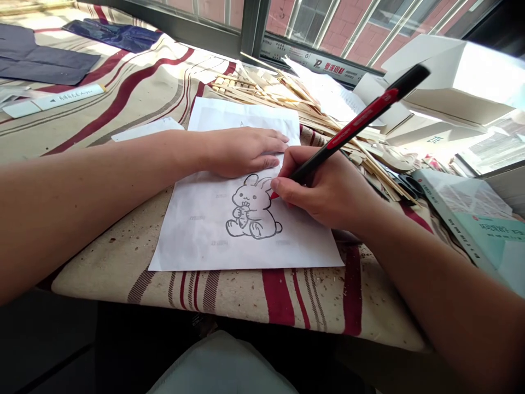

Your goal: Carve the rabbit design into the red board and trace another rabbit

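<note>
A sheet of white paper (197, 241) lies on the striped tablecloth, bearing a black line drawing of a rabbit (254, 210) that holds a carrot. Across the upper part of the sheet my left hand (246, 150) rests flat, its fingers stretched out to the right. My right hand (328, 189) is closed round a black and red marker pen (361, 120). The pen's tip is at the rabbit's head, by the right ear, partly hidden behind my fingers. Faint grey print shows on the paper around the drawing.
Many thin wooden strips (262, 90) are heaped behind the paper near the window. On the right are a white box (438, 87) and a green book (484, 224). Dark blue folded sheets (45, 57) and a white marker-like object (57, 100) lie at left on the tablecloth (164, 71).
</note>
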